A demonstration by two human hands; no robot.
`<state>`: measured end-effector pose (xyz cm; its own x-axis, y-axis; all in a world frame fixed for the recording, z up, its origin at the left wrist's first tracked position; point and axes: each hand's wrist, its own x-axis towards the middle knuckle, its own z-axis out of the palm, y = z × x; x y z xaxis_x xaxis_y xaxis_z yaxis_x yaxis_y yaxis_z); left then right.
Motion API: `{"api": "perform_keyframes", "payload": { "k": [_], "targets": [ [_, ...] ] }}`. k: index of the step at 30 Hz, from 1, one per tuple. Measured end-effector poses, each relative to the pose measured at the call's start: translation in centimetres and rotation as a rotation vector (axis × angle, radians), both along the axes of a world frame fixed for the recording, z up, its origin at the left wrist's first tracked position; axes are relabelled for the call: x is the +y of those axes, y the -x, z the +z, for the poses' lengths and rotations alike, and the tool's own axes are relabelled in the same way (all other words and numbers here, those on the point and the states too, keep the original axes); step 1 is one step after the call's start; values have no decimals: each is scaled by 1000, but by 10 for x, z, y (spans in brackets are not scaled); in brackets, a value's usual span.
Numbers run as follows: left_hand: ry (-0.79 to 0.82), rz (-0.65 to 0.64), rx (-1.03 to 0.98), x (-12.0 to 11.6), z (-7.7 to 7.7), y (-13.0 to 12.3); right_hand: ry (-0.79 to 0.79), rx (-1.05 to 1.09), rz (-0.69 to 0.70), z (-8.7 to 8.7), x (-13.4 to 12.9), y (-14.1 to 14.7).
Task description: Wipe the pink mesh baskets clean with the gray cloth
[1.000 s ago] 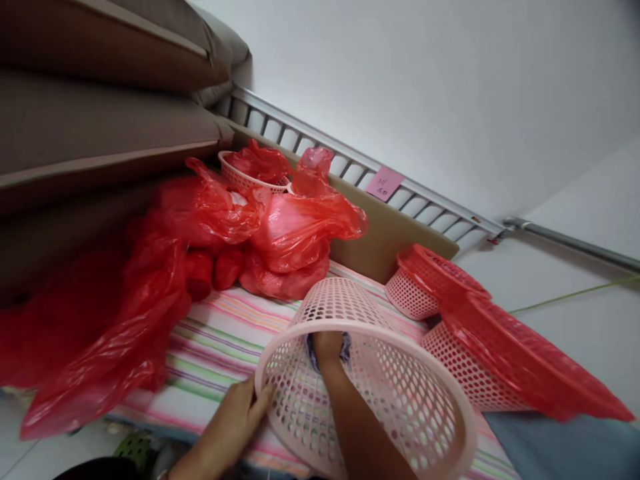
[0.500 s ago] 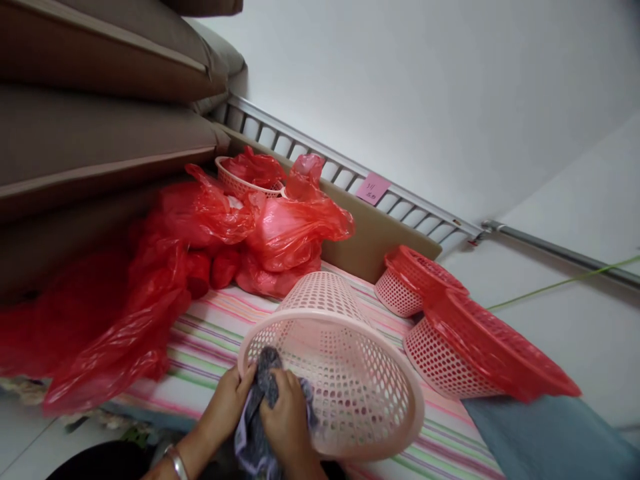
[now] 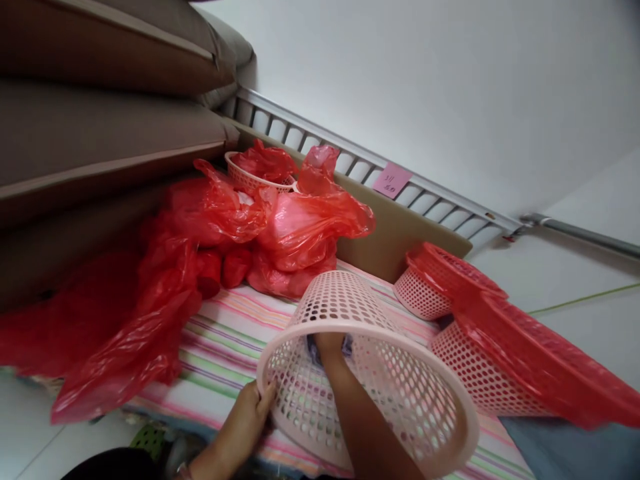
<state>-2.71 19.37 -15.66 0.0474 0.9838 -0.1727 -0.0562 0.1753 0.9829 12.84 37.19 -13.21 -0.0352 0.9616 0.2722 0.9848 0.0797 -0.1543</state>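
Observation:
A pink perforated plastic basket [image 3: 345,297] lies on its side on the striped sheet [image 3: 220,327], its wide mouth toward me. My left hand [image 3: 253,407] grips the left edge of its rim, thumb on the near side. Deep inside the basket is my right hand [image 3: 330,343], pressed against a crumpled grey-purple cloth [image 3: 316,352]. Its fingers are hidden by the cloth and the basket wall, and the forearm comes in through the mouth.
Red plastic bags [image 3: 305,227] are heaped at the back left, beside another basket [image 3: 245,177]. Two pink baskets with red covers [image 3: 540,347] stand at the right. Stacked cushions [image 3: 110,140] overhang the left, and a metal rail [image 3: 360,147] runs behind.
My right hand has moved from the basket's mouth deep inside with the cloth. My left hand has let go of the cloth and taken the rim. The view has shifted slightly.

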Motion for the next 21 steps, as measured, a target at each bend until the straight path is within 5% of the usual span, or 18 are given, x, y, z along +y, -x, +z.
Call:
{"api": "perform_keyframes", "payload": {
  "k": [6, 11, 16, 21],
  "targets": [
    [-98, 7, 310, 9, 30, 28, -33, 14, 39, -7, 16, -13],
    [-88, 45, 270, 21, 23, 27, -63, 0, 69, 0, -3, -5],
    [-45, 80, 135, 20, 9, 19, -54, 9, 42, -3, -73, 25],
    [-62, 31, 22, 0, 2, 11, 2, 148, 257, -9, -168, 24]
  ]
}}
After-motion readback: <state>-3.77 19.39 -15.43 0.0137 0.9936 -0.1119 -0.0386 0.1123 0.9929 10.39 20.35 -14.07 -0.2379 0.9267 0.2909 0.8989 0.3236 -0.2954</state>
